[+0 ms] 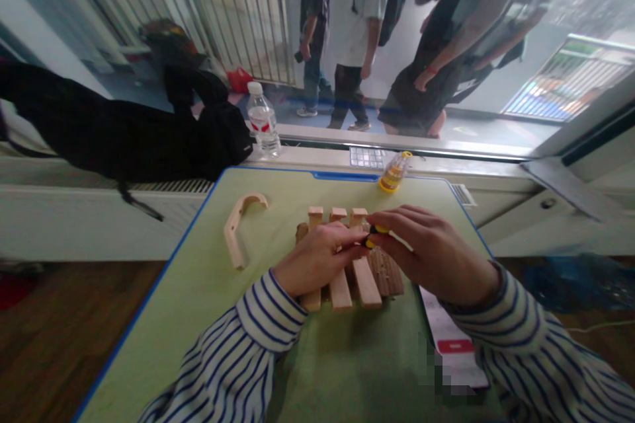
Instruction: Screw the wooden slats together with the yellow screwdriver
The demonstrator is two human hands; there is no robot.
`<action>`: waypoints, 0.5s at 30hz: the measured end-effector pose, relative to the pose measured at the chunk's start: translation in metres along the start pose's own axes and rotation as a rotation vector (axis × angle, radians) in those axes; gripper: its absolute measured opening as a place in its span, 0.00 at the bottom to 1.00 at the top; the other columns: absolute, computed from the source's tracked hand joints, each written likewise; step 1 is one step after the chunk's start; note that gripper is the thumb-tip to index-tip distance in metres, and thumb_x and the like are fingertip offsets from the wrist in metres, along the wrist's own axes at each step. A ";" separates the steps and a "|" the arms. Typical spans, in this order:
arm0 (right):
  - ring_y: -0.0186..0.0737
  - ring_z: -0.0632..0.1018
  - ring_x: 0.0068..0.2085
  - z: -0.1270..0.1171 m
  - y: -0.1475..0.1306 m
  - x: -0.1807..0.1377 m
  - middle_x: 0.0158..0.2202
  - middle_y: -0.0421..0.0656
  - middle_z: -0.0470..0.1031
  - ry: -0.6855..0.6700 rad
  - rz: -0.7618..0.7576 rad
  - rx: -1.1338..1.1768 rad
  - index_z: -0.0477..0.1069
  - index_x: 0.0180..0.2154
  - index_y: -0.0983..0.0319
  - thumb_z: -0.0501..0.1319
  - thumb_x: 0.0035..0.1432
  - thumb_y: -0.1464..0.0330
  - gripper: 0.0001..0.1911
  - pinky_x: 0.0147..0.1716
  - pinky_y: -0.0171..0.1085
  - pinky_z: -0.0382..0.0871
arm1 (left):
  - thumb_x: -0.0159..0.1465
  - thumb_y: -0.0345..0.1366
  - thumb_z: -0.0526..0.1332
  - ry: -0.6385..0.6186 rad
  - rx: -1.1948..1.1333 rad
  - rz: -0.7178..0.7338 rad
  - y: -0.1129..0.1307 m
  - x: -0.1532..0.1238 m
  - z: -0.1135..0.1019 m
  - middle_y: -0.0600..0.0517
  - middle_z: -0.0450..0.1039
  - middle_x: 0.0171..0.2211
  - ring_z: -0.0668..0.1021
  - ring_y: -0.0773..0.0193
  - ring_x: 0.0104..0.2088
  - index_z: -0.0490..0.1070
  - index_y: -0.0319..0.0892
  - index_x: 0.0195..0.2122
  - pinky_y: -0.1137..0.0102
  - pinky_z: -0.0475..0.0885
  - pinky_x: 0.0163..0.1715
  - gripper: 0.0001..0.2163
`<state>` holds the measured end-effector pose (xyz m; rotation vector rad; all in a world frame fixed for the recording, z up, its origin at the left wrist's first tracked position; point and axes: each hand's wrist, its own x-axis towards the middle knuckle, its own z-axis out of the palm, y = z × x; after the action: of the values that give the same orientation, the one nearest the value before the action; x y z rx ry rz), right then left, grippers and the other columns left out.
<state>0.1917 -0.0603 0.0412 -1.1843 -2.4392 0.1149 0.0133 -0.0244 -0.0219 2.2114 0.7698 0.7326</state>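
Over the middle of a table, my right hand (436, 248) is closed, thumb and fingers pinching a small yellow-and-black tool (381, 229) whose full shape is hidden. My left hand (322, 254) is closed too, its thumb and forefinger meeting at the black and yellow part. Beneath the hands lie three pale wooden slats (368, 281) side by side, with small blocks at their far ends. They rest across a rough brown piece of wood (389, 271). My left hand covers the middle of the slats.
A curved wooden piece (233, 230) lies left on the green table (198, 330). A clear-and-yellow container (393, 175) stands at the far edge. A phone-like object (454, 344) lies under my right forearm. Behind are a water bottle (264, 124), a black bag (149, 135) and people beyond glass.
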 end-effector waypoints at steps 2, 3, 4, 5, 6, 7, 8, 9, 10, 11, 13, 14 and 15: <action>0.36 0.72 0.39 0.004 0.000 -0.001 0.38 0.43 0.74 0.026 -0.003 -0.019 0.66 0.43 0.63 0.52 0.59 0.66 0.12 0.41 0.38 0.66 | 0.62 0.33 0.54 -0.012 -0.015 0.010 0.001 0.000 0.000 0.53 0.73 0.34 0.72 0.67 0.34 0.72 0.42 0.37 0.72 0.64 0.35 0.08; 0.37 0.72 0.39 0.006 0.000 -0.002 0.38 0.43 0.73 0.044 -0.004 -0.026 0.66 0.43 0.63 0.52 0.59 0.65 0.12 0.40 0.38 0.66 | 0.63 0.32 0.53 -0.016 -0.025 0.012 0.001 -0.001 0.000 0.53 0.73 0.35 0.72 0.67 0.34 0.72 0.42 0.37 0.73 0.64 0.35 0.08; 0.36 0.72 0.39 0.008 0.000 -0.002 0.38 0.44 0.73 0.063 -0.005 -0.031 0.66 0.43 0.63 0.52 0.59 0.65 0.12 0.40 0.38 0.66 | 0.63 0.32 0.53 -0.020 -0.034 0.014 0.000 -0.001 0.000 0.53 0.73 0.35 0.72 0.68 0.34 0.72 0.42 0.37 0.73 0.64 0.36 0.08; 0.36 0.71 0.39 0.010 0.000 -0.002 0.37 0.44 0.73 0.082 -0.006 -0.036 0.66 0.42 0.64 0.53 0.59 0.65 0.12 0.39 0.37 0.66 | 0.63 0.32 0.53 -0.022 -0.041 0.015 0.000 -0.001 0.000 0.53 0.73 0.35 0.72 0.68 0.35 0.72 0.42 0.37 0.73 0.64 0.36 0.08; 0.36 0.71 0.38 0.012 0.000 -0.002 0.37 0.44 0.73 0.100 -0.008 -0.040 0.66 0.42 0.64 0.53 0.59 0.65 0.12 0.39 0.37 0.66 | 0.63 0.31 0.52 -0.022 -0.045 0.014 0.000 -0.002 0.001 0.53 0.73 0.35 0.72 0.68 0.35 0.71 0.41 0.37 0.73 0.64 0.36 0.09; 0.36 0.71 0.37 0.013 0.000 -0.002 0.36 0.44 0.73 0.117 -0.007 -0.044 0.66 0.41 0.65 0.53 0.59 0.65 0.12 0.38 0.37 0.66 | 0.63 0.31 0.52 -0.023 -0.045 0.009 -0.001 -0.002 0.001 0.53 0.73 0.35 0.72 0.67 0.35 0.71 0.41 0.37 0.73 0.64 0.37 0.08; 0.36 0.71 0.37 0.014 0.000 -0.002 0.36 0.44 0.73 0.129 -0.006 -0.047 0.67 0.41 0.65 0.53 0.59 0.65 0.12 0.38 0.37 0.66 | 0.63 0.32 0.52 -0.026 -0.040 0.000 -0.001 -0.002 0.000 0.52 0.73 0.35 0.72 0.67 0.35 0.71 0.41 0.38 0.72 0.64 0.37 0.09; 0.36 0.71 0.37 0.015 0.000 -0.002 0.35 0.44 0.73 0.136 -0.003 -0.048 0.67 0.41 0.65 0.53 0.59 0.65 0.12 0.37 0.37 0.66 | 0.63 0.33 0.52 -0.027 -0.030 -0.013 0.000 -0.002 0.000 0.52 0.73 0.35 0.72 0.67 0.35 0.71 0.41 0.38 0.72 0.65 0.37 0.09; 0.36 0.71 0.36 0.015 0.000 -0.002 0.35 0.44 0.73 0.140 0.003 -0.046 0.67 0.41 0.65 0.53 0.58 0.65 0.12 0.37 0.36 0.66 | 0.63 0.33 0.52 -0.026 -0.019 -0.025 0.001 -0.002 -0.001 0.52 0.73 0.34 0.72 0.67 0.34 0.71 0.41 0.38 0.72 0.65 0.37 0.09; 0.36 0.71 0.36 0.015 0.000 -0.002 0.35 0.44 0.73 0.141 0.009 -0.042 0.67 0.41 0.65 0.54 0.58 0.65 0.12 0.37 0.36 0.66 | 0.63 0.34 0.53 -0.023 -0.009 -0.035 0.002 -0.003 -0.002 0.53 0.73 0.34 0.72 0.67 0.34 0.71 0.41 0.39 0.72 0.65 0.36 0.09; 0.36 0.71 0.37 0.013 0.001 -0.002 0.35 0.44 0.73 0.139 0.027 -0.033 0.67 0.41 0.65 0.54 0.58 0.65 0.12 0.37 0.36 0.66 | 0.61 0.35 0.55 -0.006 -0.004 -0.048 0.007 -0.003 -0.005 0.54 0.73 0.34 0.72 0.67 0.34 0.71 0.43 0.42 0.72 0.65 0.35 0.09; 0.35 0.71 0.37 0.013 0.001 -0.003 0.35 0.44 0.73 0.138 0.035 -0.031 0.67 0.41 0.65 0.54 0.58 0.65 0.12 0.38 0.36 0.66 | 0.60 0.35 0.57 0.007 -0.006 -0.053 0.010 -0.003 -0.006 0.54 0.73 0.35 0.72 0.68 0.33 0.70 0.44 0.43 0.72 0.65 0.35 0.10; 0.35 0.72 0.37 0.012 0.001 -0.003 0.35 0.43 0.73 0.138 0.042 -0.030 0.67 0.41 0.64 0.54 0.58 0.65 0.12 0.38 0.36 0.66 | 0.59 0.35 0.58 0.018 -0.003 -0.059 0.013 -0.002 -0.008 0.55 0.73 0.35 0.72 0.68 0.33 0.70 0.45 0.44 0.73 0.65 0.34 0.11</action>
<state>0.1891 -0.0605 0.0290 -1.2150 -2.3050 0.0084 0.0104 -0.0304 -0.0086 2.1729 0.8387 0.7254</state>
